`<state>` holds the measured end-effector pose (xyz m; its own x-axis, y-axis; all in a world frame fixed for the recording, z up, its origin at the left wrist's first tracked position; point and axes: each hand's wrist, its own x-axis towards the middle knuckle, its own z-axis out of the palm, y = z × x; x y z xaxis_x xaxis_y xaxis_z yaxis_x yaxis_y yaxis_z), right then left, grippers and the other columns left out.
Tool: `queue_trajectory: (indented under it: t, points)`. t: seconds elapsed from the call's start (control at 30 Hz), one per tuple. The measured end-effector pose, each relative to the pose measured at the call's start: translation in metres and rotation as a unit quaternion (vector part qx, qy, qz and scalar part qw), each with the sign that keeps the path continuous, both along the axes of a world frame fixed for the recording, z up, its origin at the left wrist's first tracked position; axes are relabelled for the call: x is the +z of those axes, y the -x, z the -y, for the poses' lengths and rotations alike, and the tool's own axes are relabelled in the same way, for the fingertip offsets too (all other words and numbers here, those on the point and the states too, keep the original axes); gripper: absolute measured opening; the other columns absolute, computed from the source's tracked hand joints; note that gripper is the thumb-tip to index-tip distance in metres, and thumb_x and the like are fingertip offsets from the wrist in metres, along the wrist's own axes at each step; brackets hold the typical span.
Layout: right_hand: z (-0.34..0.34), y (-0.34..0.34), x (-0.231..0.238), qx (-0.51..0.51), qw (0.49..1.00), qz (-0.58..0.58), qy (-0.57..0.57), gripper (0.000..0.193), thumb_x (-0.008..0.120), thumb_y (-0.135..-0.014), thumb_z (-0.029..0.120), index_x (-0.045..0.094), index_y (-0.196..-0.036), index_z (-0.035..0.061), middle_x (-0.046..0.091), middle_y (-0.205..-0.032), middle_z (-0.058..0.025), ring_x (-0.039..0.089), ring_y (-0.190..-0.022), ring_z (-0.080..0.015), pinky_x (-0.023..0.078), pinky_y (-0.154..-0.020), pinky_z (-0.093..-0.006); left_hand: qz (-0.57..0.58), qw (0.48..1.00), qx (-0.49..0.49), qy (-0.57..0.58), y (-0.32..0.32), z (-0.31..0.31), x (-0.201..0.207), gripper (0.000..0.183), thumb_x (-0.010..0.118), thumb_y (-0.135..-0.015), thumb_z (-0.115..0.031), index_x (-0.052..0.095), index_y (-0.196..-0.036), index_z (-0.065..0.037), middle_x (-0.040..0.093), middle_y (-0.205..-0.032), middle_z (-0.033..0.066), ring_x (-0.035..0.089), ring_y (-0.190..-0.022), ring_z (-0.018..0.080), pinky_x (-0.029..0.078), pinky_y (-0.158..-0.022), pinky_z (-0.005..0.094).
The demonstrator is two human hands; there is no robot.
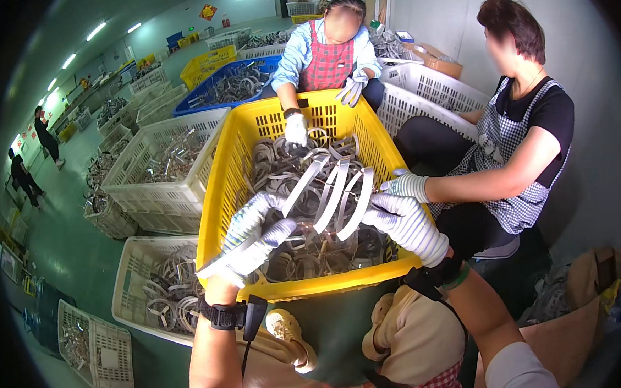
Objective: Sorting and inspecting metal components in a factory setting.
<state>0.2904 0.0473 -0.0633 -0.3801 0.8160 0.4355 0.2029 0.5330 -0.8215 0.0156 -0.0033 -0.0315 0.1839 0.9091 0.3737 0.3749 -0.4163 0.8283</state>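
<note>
Over the yellow crate (309, 288), several curved metal bands (333, 198) stand on edge between my two hands. My left hand (253, 236), in a striped white glove, has its fingers closed at the left end of the bands. My right hand (410, 225), gloved alike, pinches at the right-hand band. Below them the crate holds a heap of metal rings (280, 164), many of them tangled. How far my fingertips reach around the bands is partly hidden.
Across the crate, a person in a red checked apron (324, 61) reaches a gloved hand (296, 129) into the heap. Another person's gloved hand (406, 186) is at the right rim. White crates (159, 168) of metal parts stand left; a cardboard box (568, 335) sits lower right.
</note>
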Motion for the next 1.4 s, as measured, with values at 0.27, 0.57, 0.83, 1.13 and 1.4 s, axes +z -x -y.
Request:
queue_trajectory:
  t: [0.27,0.57,0.83,1.13,1.4]
  points:
    - [-0.003,-0.003,-0.002,0.035,0.998,-0.046,0.024,0.016,0.064,-0.085,0.009,0.064,-0.096,-0.0032,0.067,-0.082,-0.0078,0.060,-0.076,-0.0113,0.048,-0.069,-0.0260,0.090,0.994,0.051,-0.045,0.002,-0.003,-0.006,0.020,0.065,-0.084,-0.010,0.058,-0.103,-0.007,0.052,-0.080,-0.0070,0.045,-0.069,0.0042,0.040,-0.063,0.0209]
    - [-0.001,0.000,0.004,0.009,0.998,-0.053,0.030,0.018,0.063,-0.086,0.010,0.065,-0.098,-0.0026,0.067,-0.085,-0.0068,0.060,-0.078,-0.0106,0.048,-0.072,-0.0259,0.042,0.998,-0.034,-0.039,-0.008,-0.004,0.000,0.024,0.062,-0.085,-0.006,0.058,-0.109,-0.007,0.057,-0.087,-0.0043,0.050,-0.075,0.0049,0.043,-0.069,0.0203]
    - [-0.005,0.001,0.018,0.069,0.945,-0.097,0.304,0.025,0.055,-0.093,0.028,0.062,-0.100,0.0056,0.059,-0.067,-0.0011,0.053,-0.061,-0.0077,0.043,-0.056,-0.0222,0.222,0.975,0.017,0.008,-0.023,0.004,0.017,0.032,0.055,-0.087,-0.002,0.052,-0.119,-0.006,0.057,-0.103,0.0053,0.055,-0.085,0.0124,0.046,-0.079,0.0265]
    - [-0.009,0.045,0.013,0.257,0.883,-0.259,0.294,0.033,0.060,-0.089,0.027,0.057,-0.109,0.0011,0.061,-0.106,-0.0100,0.061,-0.095,-0.0208,0.052,-0.081,-0.0344,0.165,0.970,-0.143,0.106,-0.067,-0.006,-0.018,0.030,0.061,-0.090,-0.020,0.056,-0.119,-0.012,0.061,-0.087,-0.0018,0.052,-0.066,0.0052,0.043,-0.057,0.0203]
    - [-0.024,0.056,0.001,0.153,0.923,-0.175,0.306,0.044,0.053,-0.093,0.036,0.051,-0.123,0.0050,0.055,-0.121,-0.0111,0.054,-0.109,-0.0223,0.040,-0.098,-0.0367,0.279,0.952,0.085,0.096,0.065,-0.015,0.038,0.033,0.053,-0.093,-0.035,0.064,-0.102,-0.006,0.049,-0.064,-0.0089,0.042,-0.052,0.0013,0.033,-0.044,0.0166]
